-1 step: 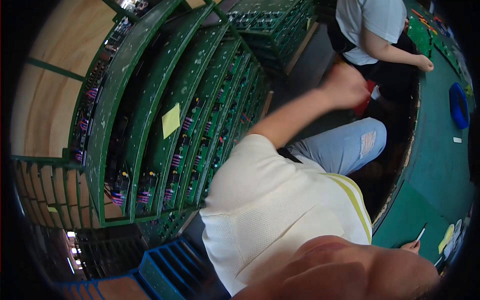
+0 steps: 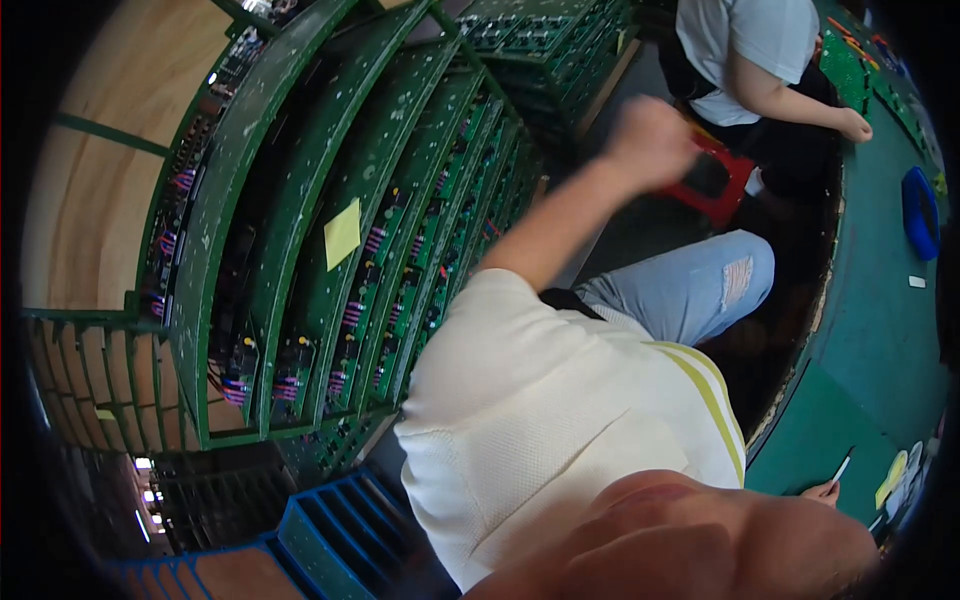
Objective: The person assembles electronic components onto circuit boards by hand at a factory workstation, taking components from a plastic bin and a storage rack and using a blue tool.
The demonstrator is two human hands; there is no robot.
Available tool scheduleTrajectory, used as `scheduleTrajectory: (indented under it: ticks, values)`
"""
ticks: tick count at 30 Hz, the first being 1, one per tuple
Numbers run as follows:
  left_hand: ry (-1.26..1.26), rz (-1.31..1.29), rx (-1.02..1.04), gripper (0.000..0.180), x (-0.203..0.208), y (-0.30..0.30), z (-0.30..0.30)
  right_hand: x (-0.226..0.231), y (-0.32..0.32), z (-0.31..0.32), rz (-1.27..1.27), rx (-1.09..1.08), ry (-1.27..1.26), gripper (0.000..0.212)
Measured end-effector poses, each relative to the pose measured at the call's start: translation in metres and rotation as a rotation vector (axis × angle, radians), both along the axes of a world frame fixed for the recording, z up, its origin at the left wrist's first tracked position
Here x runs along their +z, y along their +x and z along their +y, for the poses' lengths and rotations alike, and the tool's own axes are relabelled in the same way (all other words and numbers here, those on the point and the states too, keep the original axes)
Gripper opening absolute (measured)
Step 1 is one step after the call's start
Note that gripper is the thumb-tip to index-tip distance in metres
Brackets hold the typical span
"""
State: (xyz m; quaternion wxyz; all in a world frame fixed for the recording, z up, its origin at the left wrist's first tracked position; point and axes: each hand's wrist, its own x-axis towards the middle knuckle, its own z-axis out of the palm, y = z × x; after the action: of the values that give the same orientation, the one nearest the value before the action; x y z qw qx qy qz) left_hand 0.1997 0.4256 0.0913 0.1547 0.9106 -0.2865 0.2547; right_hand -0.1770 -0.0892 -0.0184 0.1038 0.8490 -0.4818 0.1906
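My left hand (image 2: 650, 145) is raised in the air at the end of my outstretched arm, between the shelving rack and a red stool (image 2: 715, 180). Its outline is rounded, but motion smears the fingers, and nothing can be made out in them. Beyond my face, at the lower right, only part of my right hand (image 2: 826, 492) shows. Its fingers are closed on a slim white pen-like stick (image 2: 843, 466) with a dark tip, held over the green worktable (image 2: 850, 345).
Green rack shelves (image 2: 340, 150) hold several circuit boards with coloured wires; a yellow note (image 2: 342, 235) hangs there. A co-worker (image 2: 765, 60) sits at the far end of the table. A blue oval object (image 2: 918, 215) lies on it. Blue racks (image 2: 335, 530) stand lower left.
My left hand has swung left and slightly up, away from the table, and more of the red stool shows. The right hand with its white stick looks unmoved.
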Motion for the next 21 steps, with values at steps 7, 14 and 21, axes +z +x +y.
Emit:
scheduleTrajectory:
  ticks: [7,14,21]
  values:
    - [0.451,-0.217,1.170,0.037,0.041,-0.077,0.270,-0.014,-0.008,-0.017,-0.055,0.005,-0.015,0.030]
    - [0.239,0.391,1.605,0.076,0.038,-0.201,0.403,-0.026,-0.024,-0.021,-0.085,-0.007,0.005,0.030]
    - [0.450,0.101,1.403,0.070,0.021,-0.266,0.458,-0.029,-0.030,-0.026,-0.045,-0.050,0.038,0.032]
